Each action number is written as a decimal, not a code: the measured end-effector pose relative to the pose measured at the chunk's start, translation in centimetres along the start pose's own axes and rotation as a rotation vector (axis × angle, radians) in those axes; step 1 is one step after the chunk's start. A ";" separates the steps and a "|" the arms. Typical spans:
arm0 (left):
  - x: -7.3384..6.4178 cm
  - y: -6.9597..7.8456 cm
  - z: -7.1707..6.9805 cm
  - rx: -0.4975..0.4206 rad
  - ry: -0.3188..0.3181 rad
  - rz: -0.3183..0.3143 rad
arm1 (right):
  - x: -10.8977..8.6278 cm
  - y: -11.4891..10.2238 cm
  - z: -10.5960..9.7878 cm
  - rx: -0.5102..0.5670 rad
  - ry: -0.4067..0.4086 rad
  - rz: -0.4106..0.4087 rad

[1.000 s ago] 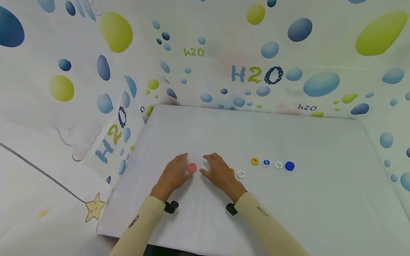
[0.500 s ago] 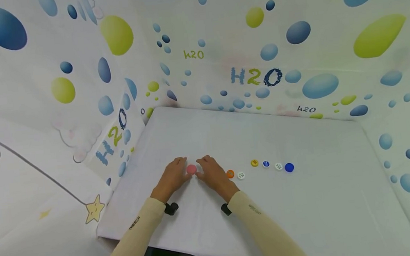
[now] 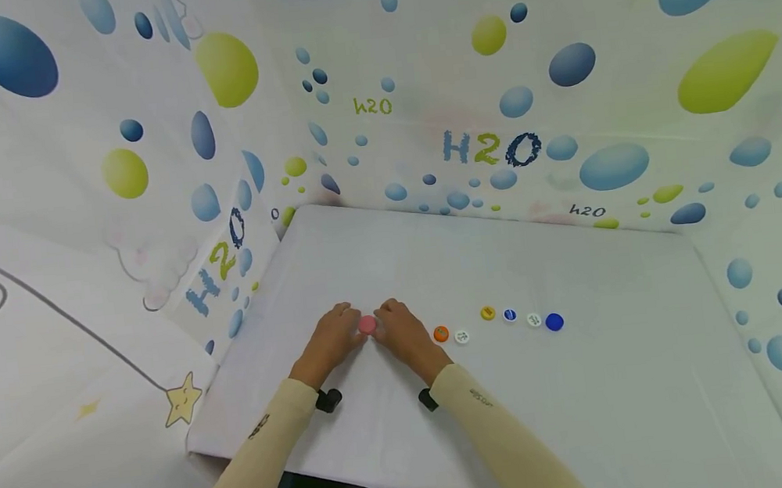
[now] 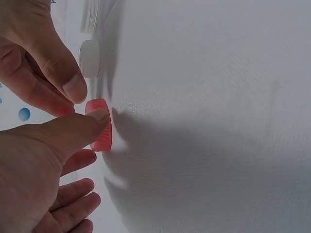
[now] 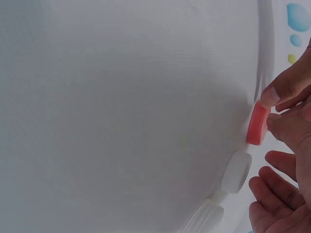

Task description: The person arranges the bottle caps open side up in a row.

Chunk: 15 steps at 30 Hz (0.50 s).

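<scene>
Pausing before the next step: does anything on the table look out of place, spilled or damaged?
Nothing looks spilled or damaged. One mild oddity: the round orange plastic cap and the round white plastic cap beside it sit nearer the person than the round yellow plastic cap, leaving a step in the row.

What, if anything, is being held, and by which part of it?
The left hand has its thumb against the side of the red cap; whether it is held cannot be told.

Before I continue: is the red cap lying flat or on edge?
Flat: in the head view, the red cap shows its round face upward.
</scene>
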<state>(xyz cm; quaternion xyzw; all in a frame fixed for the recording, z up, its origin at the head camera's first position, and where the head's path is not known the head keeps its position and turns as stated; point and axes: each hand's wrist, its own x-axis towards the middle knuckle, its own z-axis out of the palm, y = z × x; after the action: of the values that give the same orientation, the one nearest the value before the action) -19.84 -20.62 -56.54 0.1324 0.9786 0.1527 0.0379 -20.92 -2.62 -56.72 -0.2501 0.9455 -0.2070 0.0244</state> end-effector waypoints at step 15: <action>0.2 0.0 0.3 0.000 0.049 0.028 | 0.5 0.0 0.5 -0.032 -0.010 -0.003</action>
<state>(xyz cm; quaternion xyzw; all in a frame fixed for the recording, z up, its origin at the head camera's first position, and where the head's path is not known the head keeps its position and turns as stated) -20.04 -20.50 -56.85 0.1425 0.9773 0.1563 0.0116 -21.32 -3.04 -57.16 -0.2529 0.9482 -0.1908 0.0248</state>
